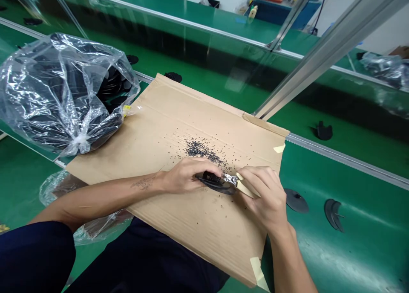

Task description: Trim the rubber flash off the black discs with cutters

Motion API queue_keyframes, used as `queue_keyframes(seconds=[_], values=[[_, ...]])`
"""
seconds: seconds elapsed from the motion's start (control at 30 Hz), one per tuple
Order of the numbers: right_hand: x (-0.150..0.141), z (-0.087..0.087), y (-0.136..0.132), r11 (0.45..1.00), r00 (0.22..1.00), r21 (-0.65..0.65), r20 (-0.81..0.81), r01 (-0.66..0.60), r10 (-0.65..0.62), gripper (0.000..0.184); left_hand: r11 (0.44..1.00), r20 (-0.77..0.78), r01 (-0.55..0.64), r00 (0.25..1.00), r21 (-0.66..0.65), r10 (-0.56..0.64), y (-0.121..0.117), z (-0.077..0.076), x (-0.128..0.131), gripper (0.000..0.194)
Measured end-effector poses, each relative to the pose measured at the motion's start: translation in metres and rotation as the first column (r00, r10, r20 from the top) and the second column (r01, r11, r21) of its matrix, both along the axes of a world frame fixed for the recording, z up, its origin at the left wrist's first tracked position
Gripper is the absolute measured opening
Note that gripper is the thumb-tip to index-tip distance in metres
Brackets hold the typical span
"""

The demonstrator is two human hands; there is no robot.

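The black moulded plastic part looks light and stiff, best gripped by its thick body. (A clear plastic bag of similar parts sits far left.) Over a cardboard sheet, the left hand clamps the part, close beside the right hand, which grips tan-handled snips against its end.
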State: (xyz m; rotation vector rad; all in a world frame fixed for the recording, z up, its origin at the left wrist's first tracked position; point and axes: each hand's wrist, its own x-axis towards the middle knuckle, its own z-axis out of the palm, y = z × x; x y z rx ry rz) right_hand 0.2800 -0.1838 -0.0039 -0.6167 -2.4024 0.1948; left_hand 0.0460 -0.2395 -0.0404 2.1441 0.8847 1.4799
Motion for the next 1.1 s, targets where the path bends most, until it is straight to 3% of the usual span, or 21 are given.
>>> queue_keyframes(seconds=[0.27, 0.47, 1.1], values=[[0.0001, 0.0008, -0.0023, 1.000, 1.000, -0.024, -0.002, -0.003, 0.003, 0.015, 0.998, 0.025, 0.064, 0.998, -0.016, -0.064, 0.0014, 0.0012, -0.0001, 0.014], [0.0009, 0.0023, -0.0020, 0.999, 1.000, 0.033, -0.011, -0.006, 0.006, 0.014, 1.000, 0.007, 0.017, 1.000, -0.008, -0.017, 0.0018, 0.0018, -0.0005, 0.012], [0.0036, 0.0057, -0.0058, 0.998, 0.994, 0.061, 0.113, -0.003, -0.004, 0.012, 0.999, -0.006, 0.040, 0.999, -0.003, -0.040, -0.0003, -0.0003, -0.0004, 0.014]])
